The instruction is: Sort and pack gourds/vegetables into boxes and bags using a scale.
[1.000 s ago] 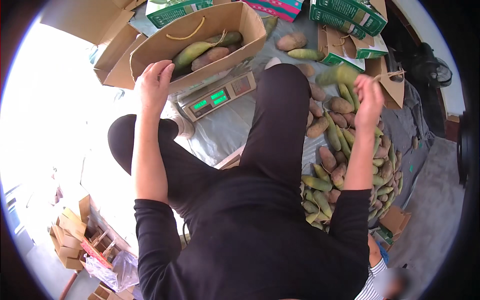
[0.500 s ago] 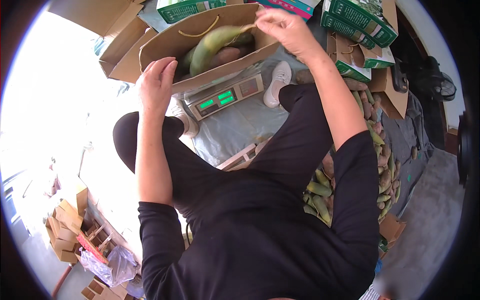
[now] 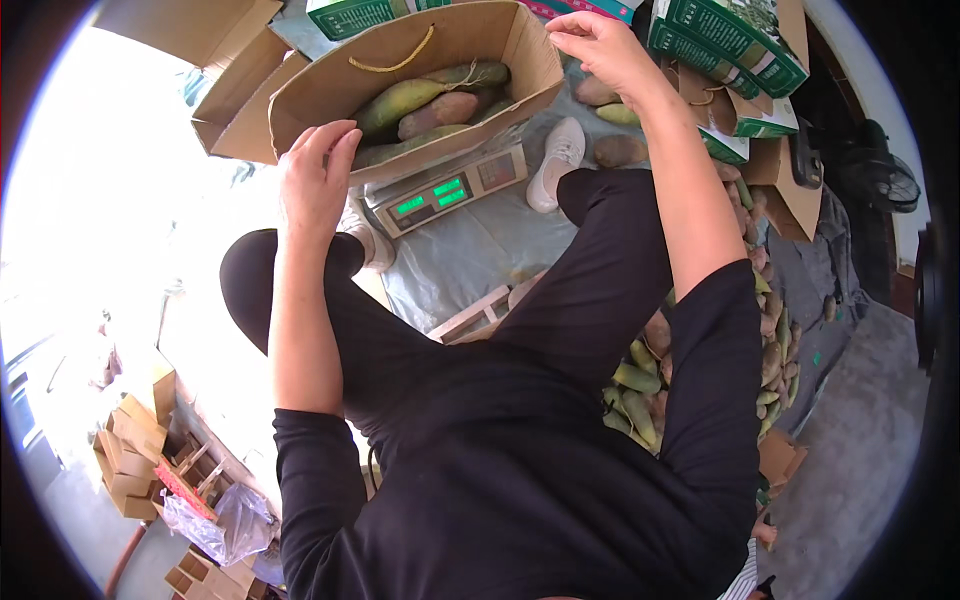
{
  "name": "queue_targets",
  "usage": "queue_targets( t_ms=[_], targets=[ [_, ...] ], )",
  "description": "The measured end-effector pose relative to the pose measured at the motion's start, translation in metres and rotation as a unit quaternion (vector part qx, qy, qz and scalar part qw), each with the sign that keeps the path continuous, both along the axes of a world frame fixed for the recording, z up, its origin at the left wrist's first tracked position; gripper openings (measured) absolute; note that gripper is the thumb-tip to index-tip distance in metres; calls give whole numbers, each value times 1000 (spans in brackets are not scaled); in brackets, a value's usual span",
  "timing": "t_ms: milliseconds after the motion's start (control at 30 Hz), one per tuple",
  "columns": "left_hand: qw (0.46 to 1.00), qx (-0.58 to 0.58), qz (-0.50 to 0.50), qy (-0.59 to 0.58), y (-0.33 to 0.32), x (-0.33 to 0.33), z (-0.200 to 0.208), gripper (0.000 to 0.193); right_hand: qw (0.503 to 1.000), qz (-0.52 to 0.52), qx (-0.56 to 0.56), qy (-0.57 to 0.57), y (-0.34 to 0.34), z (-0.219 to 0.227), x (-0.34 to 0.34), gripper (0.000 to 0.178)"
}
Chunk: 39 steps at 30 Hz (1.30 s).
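Note:
A brown carton (image 3: 290, 105) with a yellow rope handle (image 3: 395, 62) stands with its top spread, on a digital scale (image 3: 440, 195) whose display is lit green. Inside lie several long radishes, green (image 3: 398, 103) and reddish (image 3: 438, 115); one green one has a thin root tail. My left hand (image 3: 315, 170) is closed over the near left rim, fingers and thumb on the cardboard. At the carton's right end, my right hand (image 3: 600, 58) is empty, thumb and forefinger slightly apart, fingertips close to the rim; whether they touch it I cannot tell.
A long heap of radishes (image 3: 775, 350) lies along my right side on dark sheeting. Green printed cartons (image 3: 725, 50) stand at the far right, near a black fan (image 3: 870, 170). Folded cardboard (image 3: 130, 450) and a clear plastic bag (image 3: 235, 525) are at the lower left.
My right hand has let go of the green radish's root tail and moved right, to the carton's end. That radish now lies down among the others. My left hand stays on the rim.

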State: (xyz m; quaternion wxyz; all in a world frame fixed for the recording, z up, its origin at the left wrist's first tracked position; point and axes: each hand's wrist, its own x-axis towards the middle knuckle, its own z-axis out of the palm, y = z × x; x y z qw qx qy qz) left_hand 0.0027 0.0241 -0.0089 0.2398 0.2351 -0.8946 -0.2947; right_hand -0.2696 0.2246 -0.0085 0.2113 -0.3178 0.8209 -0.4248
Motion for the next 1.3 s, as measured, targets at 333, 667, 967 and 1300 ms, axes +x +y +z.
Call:
queue_targets(
  t_ms=[333,667,967,1300],
  targets=[
    [999,34,5,-29,-1,-3,-12,19,996,-84,-25,8,-6,-31,-13,40],
    [991,130,8,-6,1,-4,1,18,994,-100,16,-38,3,-42,-25,50],
    [993,110,19,-45,-25,3,41,20,995,-77,63,32,-3,-60,-32,47],
    [973,84,123,-175,-119,39,1,40,984,-40,168,50,-8,-57,-39,61]
  ],
)
